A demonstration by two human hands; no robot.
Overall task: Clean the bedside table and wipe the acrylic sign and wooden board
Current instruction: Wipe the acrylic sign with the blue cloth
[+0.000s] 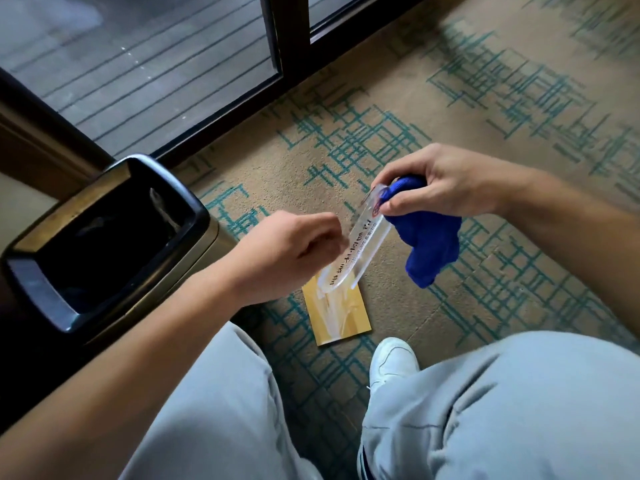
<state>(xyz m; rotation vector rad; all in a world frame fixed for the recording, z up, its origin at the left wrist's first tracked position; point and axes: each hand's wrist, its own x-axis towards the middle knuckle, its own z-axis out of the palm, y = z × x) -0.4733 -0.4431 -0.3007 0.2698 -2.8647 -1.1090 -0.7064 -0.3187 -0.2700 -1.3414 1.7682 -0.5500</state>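
Note:
A clear acrylic sign (356,244) with printed text hangs tilted in the air between both hands, above the carpet. My left hand (287,252) pinches its long edge near the middle. My right hand (429,183) grips a blue cloth (429,244) and presses it with the thumb against the sign's upper end; most of the cloth hangs down below the hand. A yellow wooden board (341,317) lies flat on the carpet right under the sign, its upper end hidden behind the sign.
A black and brass waste bin (114,237) stands at the left, close to my left forearm. Dark-framed glass doors (291,39) run across the top. My knees in light trousers and a white shoe (393,358) fill the bottom. Patterned carpet (502,109) spreads right.

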